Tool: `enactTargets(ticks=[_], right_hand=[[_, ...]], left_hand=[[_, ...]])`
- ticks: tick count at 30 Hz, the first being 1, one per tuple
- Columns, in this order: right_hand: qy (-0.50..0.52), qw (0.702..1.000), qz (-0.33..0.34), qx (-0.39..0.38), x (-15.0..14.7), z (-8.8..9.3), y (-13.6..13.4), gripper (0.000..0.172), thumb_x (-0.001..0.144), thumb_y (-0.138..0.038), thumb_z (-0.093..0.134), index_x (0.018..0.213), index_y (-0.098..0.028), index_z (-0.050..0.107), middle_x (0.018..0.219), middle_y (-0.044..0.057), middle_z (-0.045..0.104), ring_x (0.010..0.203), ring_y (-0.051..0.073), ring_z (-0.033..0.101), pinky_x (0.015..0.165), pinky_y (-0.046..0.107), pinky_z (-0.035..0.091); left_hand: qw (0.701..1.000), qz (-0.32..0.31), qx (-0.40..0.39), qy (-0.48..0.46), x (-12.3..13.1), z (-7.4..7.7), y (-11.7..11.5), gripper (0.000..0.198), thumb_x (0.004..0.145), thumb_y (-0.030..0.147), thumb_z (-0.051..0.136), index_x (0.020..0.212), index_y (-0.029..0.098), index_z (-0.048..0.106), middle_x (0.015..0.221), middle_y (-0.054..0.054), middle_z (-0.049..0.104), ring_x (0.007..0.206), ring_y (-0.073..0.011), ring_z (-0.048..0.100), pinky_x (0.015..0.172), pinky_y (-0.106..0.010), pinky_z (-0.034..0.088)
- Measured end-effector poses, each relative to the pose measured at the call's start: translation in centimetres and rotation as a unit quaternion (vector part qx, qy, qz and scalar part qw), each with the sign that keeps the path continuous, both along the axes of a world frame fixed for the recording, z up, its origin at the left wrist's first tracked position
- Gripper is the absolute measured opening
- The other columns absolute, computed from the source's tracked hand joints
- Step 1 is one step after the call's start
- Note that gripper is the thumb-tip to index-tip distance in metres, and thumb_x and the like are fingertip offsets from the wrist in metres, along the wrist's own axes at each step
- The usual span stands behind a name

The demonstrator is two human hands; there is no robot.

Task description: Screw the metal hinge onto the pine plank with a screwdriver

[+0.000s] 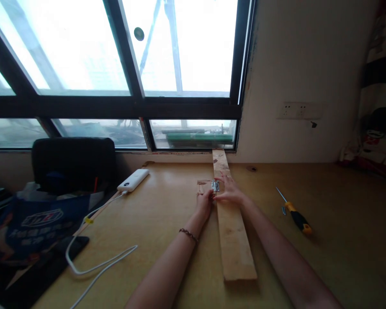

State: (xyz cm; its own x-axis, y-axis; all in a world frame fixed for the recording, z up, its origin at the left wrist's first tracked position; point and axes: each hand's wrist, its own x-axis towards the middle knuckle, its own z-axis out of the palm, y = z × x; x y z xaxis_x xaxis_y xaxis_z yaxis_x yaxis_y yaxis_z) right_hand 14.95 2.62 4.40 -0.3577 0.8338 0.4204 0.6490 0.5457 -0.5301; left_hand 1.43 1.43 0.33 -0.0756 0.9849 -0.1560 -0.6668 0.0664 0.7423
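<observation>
Your right grip (231, 192) is spread over the wooden plank (235, 240), around the metal hinge (215, 186) near its left edge; your left grip (205, 202) is at the small wooden piece (203, 183), how closed I cannot tell.

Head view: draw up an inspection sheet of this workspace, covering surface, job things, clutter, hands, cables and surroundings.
Surface: wooden tabletop, light brown.
Job things: long plank lying towards the window; metal hinge at its left edge; small wood piece left of the hinge.
Clutter: screwdriver at right, small screws beside it; white power bank at left.
Hands: left hand at the wood piece; right hand spread around the hinge; firmness of grip cannot be told.
Cables: white cable from the power bank, looped across the table's left side.
Surroundings: window ahead, wall sockets right, black chair and blue bag left.
</observation>
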Motion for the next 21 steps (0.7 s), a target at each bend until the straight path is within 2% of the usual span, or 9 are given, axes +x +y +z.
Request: enactTargets(ticks=[8, 13, 16, 17, 19, 20, 21], right_hand=[[-0.049, 0.998, -0.038, 0.006, -0.8, -0.2, 1.3, 0.098, 0.055, -0.047, 0.069, 0.136, -0.022, 0.019, 0.116, 0.005, 0.057, 0.117, 0.026, 0.038, 0.098, 0.043, 0.023], [-0.041, 0.998, -0.05, 0.022, -1.0, -0.4, 1.5, 0.089, 0.057, -0.046, 0.067, 0.133, -0.023, 0.026, 0.109, 0.004, 0.061, 0.112, 0.025, 0.042, 0.096, 0.043, 0.023], [-0.03, 0.998, -0.052, 0.024, -0.9, -0.6, 1.6, 0.086, 0.054, -0.049, 0.068, 0.128, -0.023, 0.033, 0.108, 0.004, 0.061, 0.111, 0.025, 0.044, 0.095, 0.042, 0.024], [-0.027, 0.998, -0.053, 0.022, -0.8, -0.7, 1.6, 0.086, 0.053, -0.05, 0.069, 0.127, -0.022, 0.035, 0.109, 0.005, 0.061, 0.11, 0.025, 0.044, 0.095, 0.042, 0.024], [-0.025, 0.998, -0.053, 0.019, -0.8, -0.7, 1.7, 0.087, 0.049, -0.052, 0.07, 0.124, -0.022, 0.037, 0.111, 0.005, 0.06, 0.111, 0.025, 0.044, 0.095, 0.043, 0.024], [-0.025, 0.998, -0.052, 0.018, -0.7, -0.7, 1.7, 0.088, 0.048, -0.053, 0.07, 0.124, -0.022, 0.038, 0.111, 0.006, 0.06, 0.111, 0.026, 0.044, 0.096, 0.043, 0.024], [-0.026, 0.998, -0.052, 0.015, -0.7, -0.6, 1.8, 0.089, 0.048, -0.053, 0.071, 0.124, -0.022, 0.037, 0.111, 0.006, 0.06, 0.112, 0.026, 0.044, 0.096, 0.044, 0.025]], left_hand=[[0.999, 0.017, 0.006, 0.047, -0.2, -0.3, 0.2, 0.018, 0.051, 0.023, 0.067, 0.057, 0.01, 0.056, 0.049, 0.002, 0.052, 0.043, -0.005, 0.043, 0.044, -0.018, 0.029], [0.999, 0.004, 0.001, 0.053, -0.1, -0.1, 0.3, 0.02, 0.05, 0.024, 0.068, 0.056, 0.01, 0.054, 0.05, 0.001, 0.051, 0.046, -0.0056, 0.044, 0.046, -0.018, 0.03], [0.998, 0.006, 0.005, 0.065, -0.2, 0.0, 0.0, 0.023, 0.054, 0.028, 0.067, 0.059, 0.012, 0.051, 0.052, 0.002, 0.049, 0.047, -0.006, 0.044, 0.046, -0.019, 0.031], [0.996, 0.033, -0.001, 0.078, -0.2, 0.0, -0.3, 0.024, 0.057, 0.03, 0.066, 0.062, 0.012, 0.05, 0.055, 0.002, 0.048, 0.048, -0.0064, 0.044, 0.047, -0.02, 0.032], [0.978, 0.156, -0.028, 0.137, -0.3, 0.3, -1.5, 0.025, 0.063, 0.033, 0.063, 0.073, 0.014, 0.05, 0.064, 0.002, 0.049, 0.053, -0.0079, 0.046, 0.052, -0.022, 0.036], [0.952, 0.24, -0.033, 0.187, -0.2, 0.7, -2.5, 0.026, 0.065, 0.032, 0.062, 0.08, 0.016, 0.049, 0.071, 0.001, 0.05, 0.059, -0.0093, 0.047, 0.056, -0.024, 0.039], [0.914, 0.32, -0.019, 0.251, 0.0, 1.2, -3.6, 0.029, 0.067, 0.031, 0.061, 0.088, 0.017, 0.048, 0.081, -0.002, 0.05, 0.066, -0.0111, 0.049, 0.061, -0.026, 0.041]])
